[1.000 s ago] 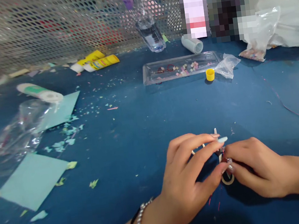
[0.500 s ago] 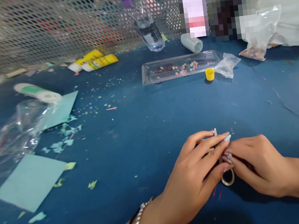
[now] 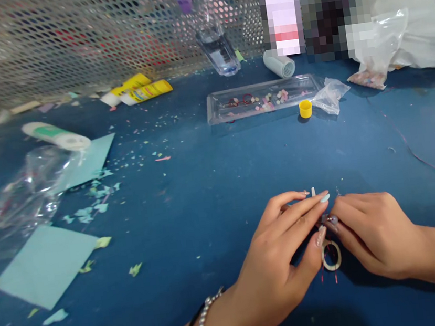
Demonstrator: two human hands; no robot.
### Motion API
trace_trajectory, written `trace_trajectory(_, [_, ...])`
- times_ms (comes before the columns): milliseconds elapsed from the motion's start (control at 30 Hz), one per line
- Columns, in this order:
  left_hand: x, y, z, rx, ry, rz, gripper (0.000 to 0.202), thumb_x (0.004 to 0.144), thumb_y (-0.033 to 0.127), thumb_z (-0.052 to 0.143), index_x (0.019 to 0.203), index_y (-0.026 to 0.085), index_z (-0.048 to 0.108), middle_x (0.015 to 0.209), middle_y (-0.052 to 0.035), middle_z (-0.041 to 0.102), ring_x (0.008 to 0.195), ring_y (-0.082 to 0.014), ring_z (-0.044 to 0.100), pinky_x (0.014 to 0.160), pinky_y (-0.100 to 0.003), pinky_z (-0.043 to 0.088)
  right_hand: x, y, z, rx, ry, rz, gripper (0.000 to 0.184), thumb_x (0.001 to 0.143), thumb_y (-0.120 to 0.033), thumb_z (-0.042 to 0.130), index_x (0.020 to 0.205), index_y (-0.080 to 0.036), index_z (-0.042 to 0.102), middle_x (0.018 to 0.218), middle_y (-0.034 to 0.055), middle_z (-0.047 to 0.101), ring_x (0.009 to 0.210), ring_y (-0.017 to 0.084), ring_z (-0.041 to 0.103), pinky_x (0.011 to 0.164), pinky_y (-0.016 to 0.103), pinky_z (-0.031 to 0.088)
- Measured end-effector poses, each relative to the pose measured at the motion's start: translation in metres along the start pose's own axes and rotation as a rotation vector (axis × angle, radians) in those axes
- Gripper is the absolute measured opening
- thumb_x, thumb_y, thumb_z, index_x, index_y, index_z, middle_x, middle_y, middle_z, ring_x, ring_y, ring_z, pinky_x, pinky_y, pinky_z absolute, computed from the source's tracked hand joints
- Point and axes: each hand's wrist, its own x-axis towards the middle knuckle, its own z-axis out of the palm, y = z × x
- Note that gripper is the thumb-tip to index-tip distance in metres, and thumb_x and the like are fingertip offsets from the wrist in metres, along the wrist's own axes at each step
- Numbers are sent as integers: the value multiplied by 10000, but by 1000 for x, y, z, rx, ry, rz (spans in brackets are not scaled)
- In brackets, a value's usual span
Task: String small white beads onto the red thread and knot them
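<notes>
Near the front edge on the right, both hands meet over a small piece with beads and thread. My right hand is closed, its thumb and forefinger pinching a pale bluish bead. My left hand curves in from the other side, fingers together and thumb close to the bead; what lies between its fingertips is mostly hidden. Just below the fingertips is a cream-coloured ring, with red thread ends hanging past it. A thin white tip sticks up behind the left fingers.
Further back lie a clear tray of small beads, a yellow cap and a plastic bag. A water bottle leans on the mesh panel. Blue paper, paper scraps and glue tubes spread leftward. Loose thread curves at right.
My left thumb has moved up and left, uncovering more of the ring. The red thread ends now hang across and below it. The right hand has shifted slightly.
</notes>
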Motion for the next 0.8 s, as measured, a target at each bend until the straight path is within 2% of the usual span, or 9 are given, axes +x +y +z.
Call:
trace_trajectory(300, [0,1,3,28,-5,12,328,792,102,497,1108,88,584,1103,-101,658,1004,-223,529,869,-382,487,0,0,3,-49,-66,-4,256,915,-177,280,778,-148,494,687,44,553,556,159,452,534,284,335])
trace_trajectory(600, [-1,1,7,33,8,-15,305,798,98,511,1085,114,611,1087,-84,671,1002,-224,537,862,-378,497,0,-2,1,-18,-59,-21,230,884,-167,285,750,-161,472,674,28,529,548,151,425,533,272,334])
trace_trajectory(800, [-3,-1,8,78,46,-21,303,801,105,525,1094,88,600,1091,-94,667,1016,-221,523,872,-362,489,0,-2,1,18,-70,-56,240,897,-172,279,745,-165,465,651,18,510,536,147,403,521,267,328])
